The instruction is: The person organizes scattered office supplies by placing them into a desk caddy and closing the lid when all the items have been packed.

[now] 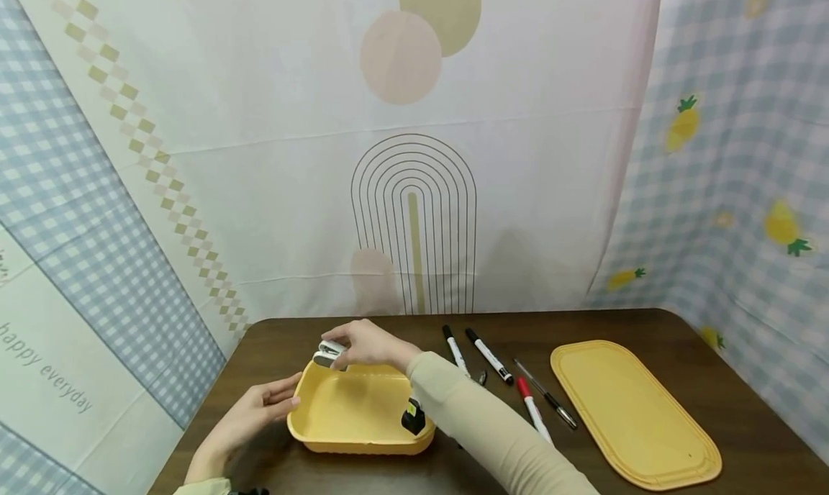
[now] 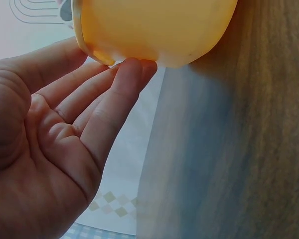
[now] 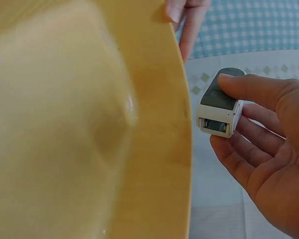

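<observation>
One yellow tray (image 1: 337,416) sits near the counter's (image 1: 745,437) front edge. The left hand (image 1: 255,412) lies against its left wall with fingers straight, tips touching the rim. One black clip-like thing (image 1: 413,417) rests in the tray's right corner, half hidden by the right sleeve (image 1: 479,423). To the right lies one yellow lid (image 1: 635,412). Four pens (image 1: 488,356) lie between tray and lid; the sleeve covers part of them. At the tray's far rim, the right hand (image 1: 369,344) pinches one small white-and-grey stapler (image 1: 329,354) between thumb and fingers.
</observation>
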`<state>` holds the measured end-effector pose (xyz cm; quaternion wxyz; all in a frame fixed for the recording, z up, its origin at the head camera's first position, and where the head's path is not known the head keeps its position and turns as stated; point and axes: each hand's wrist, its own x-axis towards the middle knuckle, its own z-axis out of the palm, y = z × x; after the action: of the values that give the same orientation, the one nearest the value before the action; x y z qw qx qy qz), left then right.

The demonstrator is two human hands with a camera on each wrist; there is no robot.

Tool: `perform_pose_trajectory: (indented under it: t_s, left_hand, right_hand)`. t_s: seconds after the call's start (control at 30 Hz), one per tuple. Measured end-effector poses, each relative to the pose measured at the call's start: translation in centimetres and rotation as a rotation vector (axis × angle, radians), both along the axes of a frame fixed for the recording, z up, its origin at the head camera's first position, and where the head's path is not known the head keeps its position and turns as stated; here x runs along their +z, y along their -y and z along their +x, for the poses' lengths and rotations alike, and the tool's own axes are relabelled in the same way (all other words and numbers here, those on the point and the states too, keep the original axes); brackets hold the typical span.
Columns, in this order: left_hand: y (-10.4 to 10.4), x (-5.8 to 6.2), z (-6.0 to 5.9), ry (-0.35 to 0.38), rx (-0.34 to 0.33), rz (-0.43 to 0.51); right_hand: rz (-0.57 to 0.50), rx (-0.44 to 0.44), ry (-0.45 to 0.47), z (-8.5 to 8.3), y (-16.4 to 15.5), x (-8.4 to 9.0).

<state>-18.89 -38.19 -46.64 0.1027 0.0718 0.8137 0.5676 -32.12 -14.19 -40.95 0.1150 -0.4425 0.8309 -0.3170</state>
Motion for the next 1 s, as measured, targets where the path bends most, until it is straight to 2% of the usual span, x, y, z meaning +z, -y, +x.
perform_pose_trajectory:
  t_s: [0.17,0.43,0.73,1.0]
  left_hand:
    - [0.1,0.1,0.1,0.007,0.011,-0.017]
    - [-0.1,0.1,0.0,0.014,-0.026,0.013]
    - [0.0,0.4,-0.2,0.001,-0.052,0.032]
    - [-0.1,0.1,-0.1,0.025,-0.046,0.046]
  right_hand:
    - [0.041,0.048,-0.001,0.3,0.5,-0.9]
    - [0.138,0.086,-0.034,0.6,0.8,-2.2]
    - [0.218,0.130,-0.118,0.5,1.3,-2.7]
    - [0.289,0.178,-0.126,2.0,1.8,-3.3]
